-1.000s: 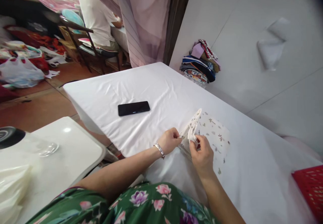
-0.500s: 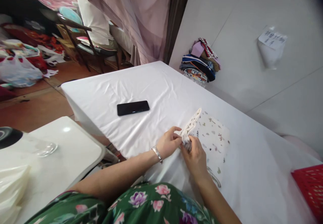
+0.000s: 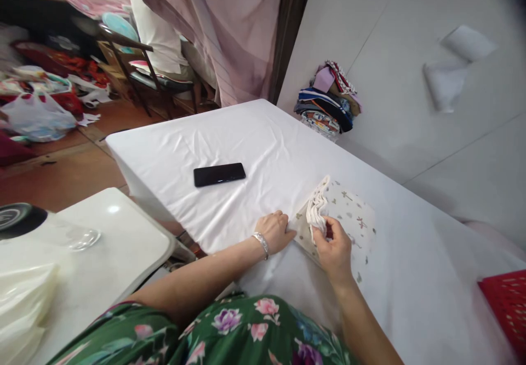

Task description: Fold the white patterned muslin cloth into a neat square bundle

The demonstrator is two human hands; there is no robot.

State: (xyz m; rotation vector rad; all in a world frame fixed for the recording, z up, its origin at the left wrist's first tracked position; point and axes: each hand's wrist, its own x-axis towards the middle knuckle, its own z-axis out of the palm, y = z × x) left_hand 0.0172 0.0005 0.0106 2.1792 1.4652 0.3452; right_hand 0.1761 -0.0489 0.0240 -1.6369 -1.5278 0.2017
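Note:
A folded white cloth (image 3: 349, 211) printed with small leaves and dragonfly-like figures lies on the white-covered table. Its layered cream edges (image 3: 316, 203) are bunched in wavy folds. My right hand (image 3: 335, 247) pinches the near end of these folds between thumb and fingers, lifting them a little. At the cloth's left corner is my left hand (image 3: 274, 233), wearing a silver bracelet (image 3: 260, 244). Its fingers are curled, with the thumb at the corner of the lower layer; the fingertips are partly hidden.
A black phone (image 3: 219, 175) lies on the white tablecloth (image 3: 246, 129). Folded clothes (image 3: 326, 102) are stacked against the wall. A red basket (image 3: 505, 304) stands at the right, a white side table (image 3: 123, 228) at the left. Beyond, a person (image 3: 154, 30) is by a chair (image 3: 139, 74).
My right hand has moved right with the layered edges, uncovering a printed lower layer at the left. My left hand has come off the folds and rests at that layer's corner.

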